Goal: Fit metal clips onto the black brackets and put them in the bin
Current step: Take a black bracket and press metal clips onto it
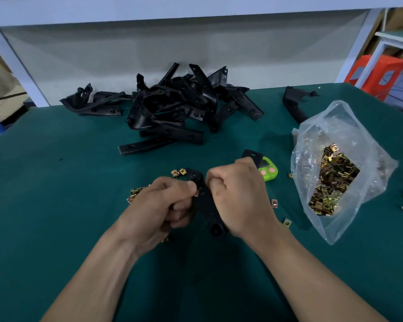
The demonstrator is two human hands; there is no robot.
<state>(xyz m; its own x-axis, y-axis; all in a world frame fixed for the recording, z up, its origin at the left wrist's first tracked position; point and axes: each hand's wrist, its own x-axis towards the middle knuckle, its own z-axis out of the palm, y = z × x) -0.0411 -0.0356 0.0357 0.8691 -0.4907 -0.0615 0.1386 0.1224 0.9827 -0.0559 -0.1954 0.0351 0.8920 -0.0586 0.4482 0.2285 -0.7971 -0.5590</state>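
1. Both forearms reach in from the near edge over the green table (56, 194), and the hands meet at its middle.
2. The left hand (163, 205) has its fingers curled. Its thumb and forefinger pinch a small metal clip (196, 194) against the left edge of the black bracket (205, 203).
3. The right hand (237, 194) is closed in a fist round the right side of that bracket. The bracket runs near to far between the two hands, and its rounded near end shows between the wrists.
4. Loose clips (135, 194) lie on the table in a small cluster just left of the left hand. A few more lie just beyond the hands, and two lie to the right of the right wrist.
5. A pile of black brackets (172, 105) sits at the far middle of the table, well apart from the hands.
6. An open plastic bag (349, 126) on the right holds a heap of brass-coloured clips (330, 180).
7. A green device (269, 171) lies between the right hand and the bag, partly hidden by the hand.
8. A single bracket (296, 101) lies beyond the bag, at the far right.
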